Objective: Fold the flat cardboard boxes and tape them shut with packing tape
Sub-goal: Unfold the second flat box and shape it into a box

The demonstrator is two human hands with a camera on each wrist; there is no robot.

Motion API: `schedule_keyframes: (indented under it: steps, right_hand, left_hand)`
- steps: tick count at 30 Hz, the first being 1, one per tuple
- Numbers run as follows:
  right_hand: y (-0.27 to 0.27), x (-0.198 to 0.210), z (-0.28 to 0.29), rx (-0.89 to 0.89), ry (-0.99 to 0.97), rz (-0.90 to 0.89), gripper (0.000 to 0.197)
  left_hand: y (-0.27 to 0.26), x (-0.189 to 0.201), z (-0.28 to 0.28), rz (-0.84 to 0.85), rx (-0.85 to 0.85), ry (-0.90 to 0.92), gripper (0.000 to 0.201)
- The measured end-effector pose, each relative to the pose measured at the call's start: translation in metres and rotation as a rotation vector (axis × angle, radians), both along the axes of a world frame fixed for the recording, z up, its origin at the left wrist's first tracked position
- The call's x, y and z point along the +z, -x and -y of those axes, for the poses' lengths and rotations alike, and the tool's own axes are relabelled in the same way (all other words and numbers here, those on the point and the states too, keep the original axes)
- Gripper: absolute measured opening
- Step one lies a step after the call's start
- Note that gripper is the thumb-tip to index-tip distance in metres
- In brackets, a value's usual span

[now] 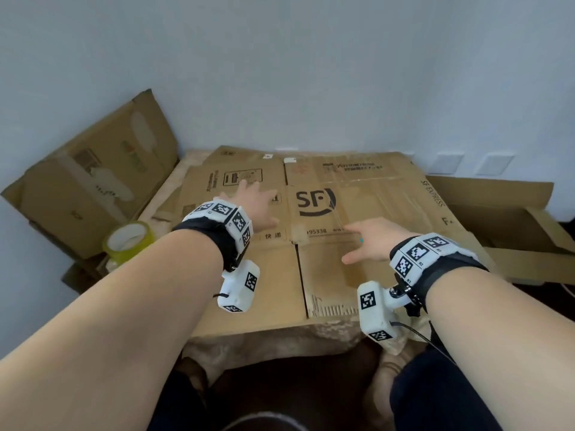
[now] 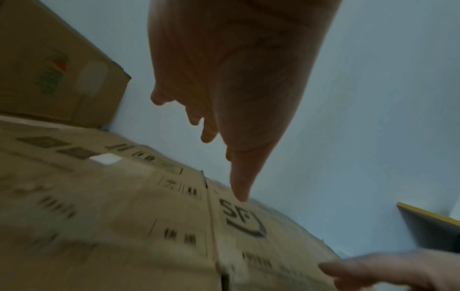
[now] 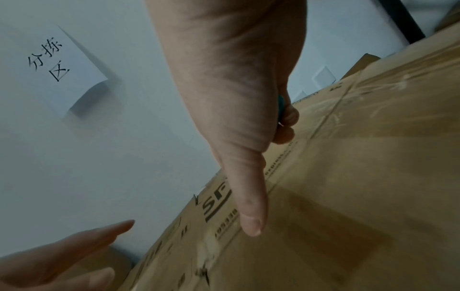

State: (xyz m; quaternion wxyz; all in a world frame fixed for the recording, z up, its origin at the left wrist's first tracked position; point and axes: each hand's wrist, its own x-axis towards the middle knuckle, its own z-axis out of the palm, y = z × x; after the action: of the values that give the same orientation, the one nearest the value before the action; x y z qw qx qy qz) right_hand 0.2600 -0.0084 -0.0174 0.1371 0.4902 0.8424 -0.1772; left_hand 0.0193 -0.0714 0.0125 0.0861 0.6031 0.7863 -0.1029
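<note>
A flat cardboard box [image 1: 342, 206] lies spread across the table [image 1: 280, 340], covering almost all of it, its printed SF logo [image 1: 314, 202] face up and strips of old clear tape shining on its right panels. More flattened cardboard seems to lie under it at the far left. Both hands reach out over it and hold nothing of the box. The left hand [image 1: 255, 203] is spread with straight fingers over the panel left of the logo; whether the palm touches the board I cannot tell. The right hand [image 1: 370, 241] hovers near the middle crease with thumb and fingers extended, and a small teal thing [image 3: 281, 107] shows tucked by its fingers, too hidden to name. A roll of tape [image 1: 129, 241] sits just off the table's left edge, beside a folded box [image 1: 93, 181] leaning on the wall; an open box [image 1: 504, 219] lies to the right.

The board looks light but wide and floppy along its scored creases, stiff only within each panel. It will likely sag or twist if lifted by one corner. Taking it at two opposite edges, one hand each, near the middle creases should let it pop open into a tube. The old tape patches look slick, so bare cardboard gives a surer hold. One near flap has a torn, frayed edge [image 1: 333, 309], which may tear further if pulled.
</note>
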Motion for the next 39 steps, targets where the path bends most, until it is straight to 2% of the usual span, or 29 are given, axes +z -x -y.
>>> schedule_keyframes:
  steps: [4, 9, 13, 18, 23, 26, 31, 37, 39]
  right_hand:
    - [-0.003, -0.014, 0.027, 0.011, 0.004, 0.009, 0.094]
    - [-0.005, -0.026, 0.054, 0.015, 0.007, -0.006, 0.102]
    - [-0.007, -0.034, 0.069, 0.012, -0.005, 0.018, 0.11]
    - [-0.008, -0.036, 0.077, 0.054, -0.036, 0.105, 0.113]
    - [-0.014, -0.032, 0.078, 0.129, -0.145, 0.107, 0.096]
    - [-0.017, -0.028, 0.076, 0.161, -0.169, 0.081, 0.092]
    - [-0.015, -0.028, 0.076, 0.205, -0.172, 0.137, 0.1]
    - [-0.014, -0.031, 0.076, 0.249, -0.213, 0.194, 0.086]
    - [-0.013, -0.032, 0.076, 0.277, -0.217, 0.214, 0.088]
  left_hand:
    - [-0.018, -0.028, 0.036, 0.067, -0.082, 0.113, 0.097]
    - [-0.03, -0.054, 0.07, 0.125, -0.124, 0.149, 0.111]
    - [-0.031, -0.072, 0.088, 0.136, -0.077, 0.202, 0.119]
    - [-0.033, -0.079, 0.101, 0.082, -0.089, 0.207, 0.12]
    - [-0.036, -0.079, 0.103, 0.011, -0.141, 0.191, 0.112]
    - [-0.036, -0.078, 0.101, 0.006, -0.154, 0.163, 0.108]
    - [-0.037, -0.08, 0.102, 0.015, -0.156, 0.171, 0.11]
    - [-0.033, -0.084, 0.104, 0.027, -0.136, 0.168, 0.108]
    - [-0.031, -0.085, 0.104, 0.033, -0.125, 0.176, 0.108]
